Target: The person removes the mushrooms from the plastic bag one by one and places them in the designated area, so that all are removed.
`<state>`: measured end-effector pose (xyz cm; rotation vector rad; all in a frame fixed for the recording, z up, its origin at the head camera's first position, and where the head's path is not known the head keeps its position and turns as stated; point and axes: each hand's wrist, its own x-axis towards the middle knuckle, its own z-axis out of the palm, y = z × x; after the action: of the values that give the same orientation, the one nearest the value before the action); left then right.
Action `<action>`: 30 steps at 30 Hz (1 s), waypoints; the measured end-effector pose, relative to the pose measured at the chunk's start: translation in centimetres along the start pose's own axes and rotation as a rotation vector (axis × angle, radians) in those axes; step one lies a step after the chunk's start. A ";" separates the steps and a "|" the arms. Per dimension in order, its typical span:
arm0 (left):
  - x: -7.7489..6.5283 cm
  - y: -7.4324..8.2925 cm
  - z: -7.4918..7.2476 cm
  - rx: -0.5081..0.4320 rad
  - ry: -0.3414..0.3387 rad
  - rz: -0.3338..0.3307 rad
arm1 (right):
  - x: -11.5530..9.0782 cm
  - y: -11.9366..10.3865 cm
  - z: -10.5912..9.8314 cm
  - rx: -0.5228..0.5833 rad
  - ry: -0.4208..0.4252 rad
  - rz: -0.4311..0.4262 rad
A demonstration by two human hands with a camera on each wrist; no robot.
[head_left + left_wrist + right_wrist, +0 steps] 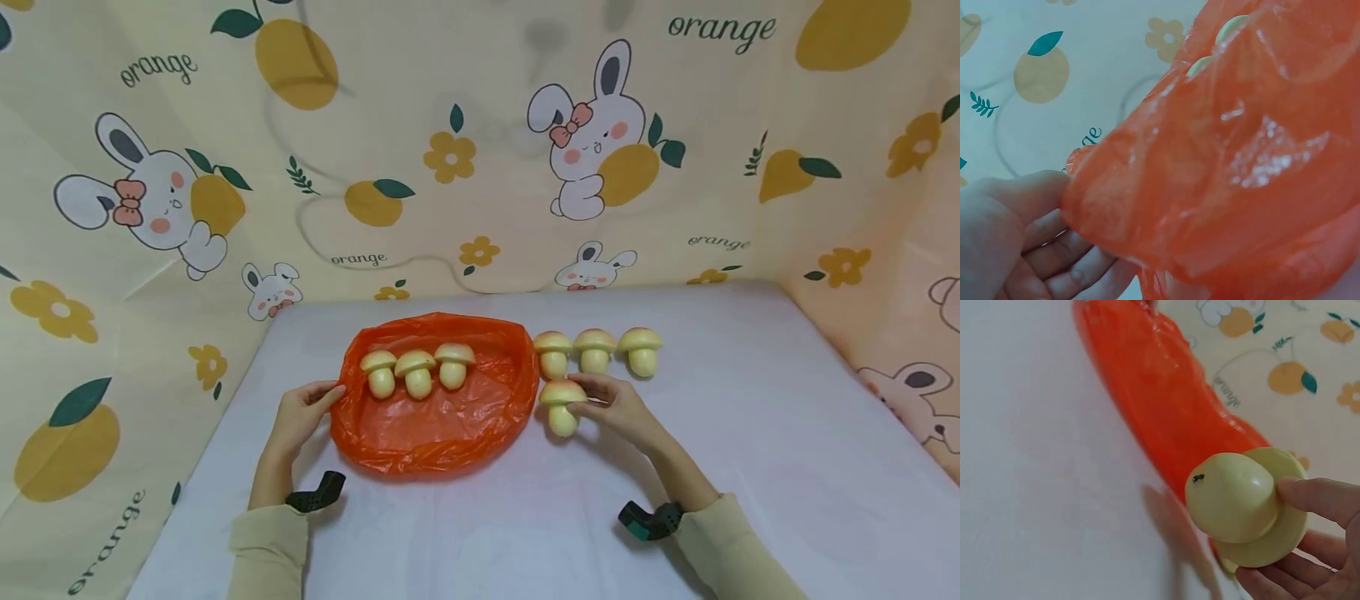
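My left hand pinches the left rim of an orange-red plastic bag, which lies spread with its mouth facing up. In the left wrist view the thumb lies at the edge of the bag with the fingers below it. Inside the bag, toward its back, three toy mushrooms with pale stems sit side by side. Just off the bag's right rim, my right hand holds another toy mushroom by its cap between thumb and fingers. The right wrist view shows the stem end of this mushroom, with a small dark mark.
Three more toy mushrooms stand in a row to the right of the bag, behind my right hand. A white cloth covers the table. Printed curtains rise behind it and along the sides. Dark devices are strapped at both wrists.
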<state>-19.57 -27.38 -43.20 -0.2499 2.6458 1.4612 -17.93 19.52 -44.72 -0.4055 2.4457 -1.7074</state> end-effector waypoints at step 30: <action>-0.1 0.5 0.3 -0.023 0.026 0.064 | 0.3 1.0 1.5 -0.125 0.072 0.026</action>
<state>-19.61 -26.87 -42.88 -0.1890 2.6826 1.5188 -18.02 18.40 -46.19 -0.3301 2.6056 -1.5919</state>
